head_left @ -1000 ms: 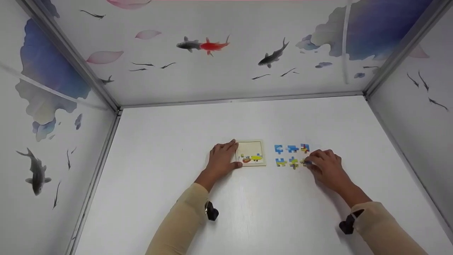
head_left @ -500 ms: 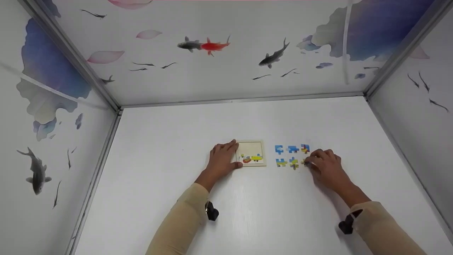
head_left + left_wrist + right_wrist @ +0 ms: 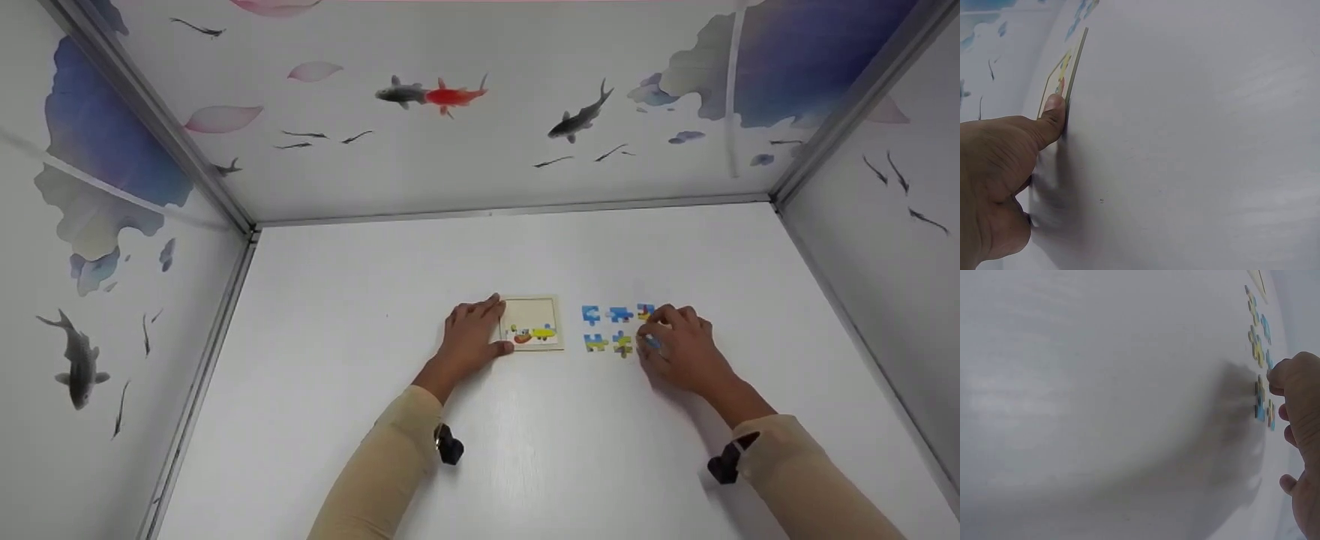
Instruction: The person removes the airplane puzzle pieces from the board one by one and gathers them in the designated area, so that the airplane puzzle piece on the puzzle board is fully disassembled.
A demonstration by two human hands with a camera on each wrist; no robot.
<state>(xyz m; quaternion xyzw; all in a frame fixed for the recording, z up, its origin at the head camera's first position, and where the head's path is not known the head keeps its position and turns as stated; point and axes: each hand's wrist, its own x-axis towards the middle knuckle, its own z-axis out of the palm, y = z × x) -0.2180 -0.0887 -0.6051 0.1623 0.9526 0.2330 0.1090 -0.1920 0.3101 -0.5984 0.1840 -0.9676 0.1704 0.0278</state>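
A small square wooden puzzle tray [image 3: 529, 313] lies flat, with a coloured picture strip along its near part. My left hand [image 3: 468, 334] holds the tray by its left side, thumb [image 3: 1053, 104] at the near corner and fingers by the far corner. To its right lie several jigsaw pieces in two rows. My right hand [image 3: 684, 351] is over the right end of these rows, fingers bent, partly covering the far-right piece [image 3: 645, 310]. The near-right piece [image 3: 1260, 399] lies on the table below the fingers, apart from the thumb in the right wrist view.
The near-middle jigsaw piece [image 3: 622, 343] and far-left piece [image 3: 590, 315] lie between the tray and my right hand. White panels with painted fish enclose the white table [image 3: 525, 450] at the back and sides.
My right hand has shifted slightly left and away from me, from the near-right piece towards the far-right piece. The left hand and the tray have stayed put.
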